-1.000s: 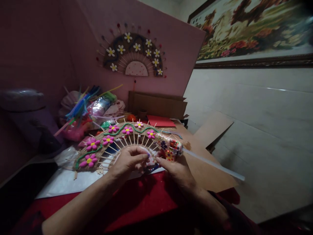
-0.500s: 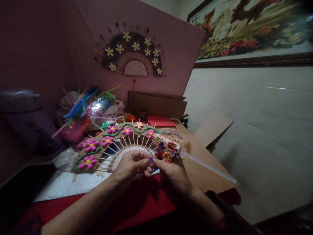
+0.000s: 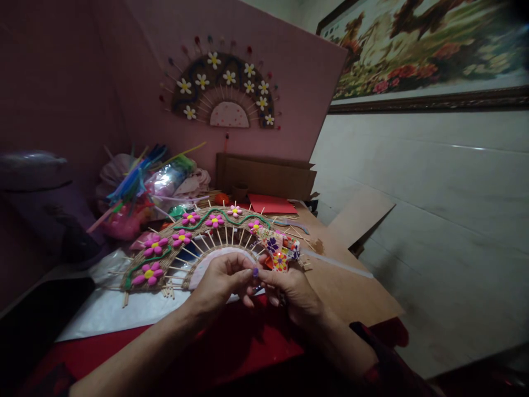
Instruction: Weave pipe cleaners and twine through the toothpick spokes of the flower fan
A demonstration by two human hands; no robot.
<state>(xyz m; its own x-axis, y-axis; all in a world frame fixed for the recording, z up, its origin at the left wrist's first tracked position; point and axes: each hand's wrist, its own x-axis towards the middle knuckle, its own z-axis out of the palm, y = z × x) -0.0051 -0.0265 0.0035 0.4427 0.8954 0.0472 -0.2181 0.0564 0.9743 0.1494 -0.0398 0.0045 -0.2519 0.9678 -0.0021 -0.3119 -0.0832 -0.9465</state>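
Observation:
My left hand (image 3: pixel 225 278) and my right hand (image 3: pixel 295 286) meet at the front edge of the table, fingertips pinched together. Between them sits a small purple piece (image 3: pixel 255 272); its exact kind is too small to tell. A flower-printed piece (image 3: pixel 279 251), perhaps cloth, stands out above my right hand's fingers; how it is held is hidden. Just behind my hands lies a half-round fan of sticks and twine (image 3: pixel 194 223) with pink flowers and a green wavy cord. My left hand covers part of its pale inner half-circle (image 3: pixel 204 264).
A similar fan with white flowers (image 3: pixel 229 66) hangs on the pink board (image 3: pixel 297 99). Coloured pipe cleaners and plastic bags (image 3: pixel 152 182) are heaped at the back left. Red card (image 3: pixel 273 204) and cardboard (image 3: pixel 264 176) stand behind. A brown board (image 3: pixel 351 292) lies to the right.
The flower-printed piece has shifted and turned slightly above my right hand. My fingers have moved a little around the purple piece, which stays between them. The fan has not moved.

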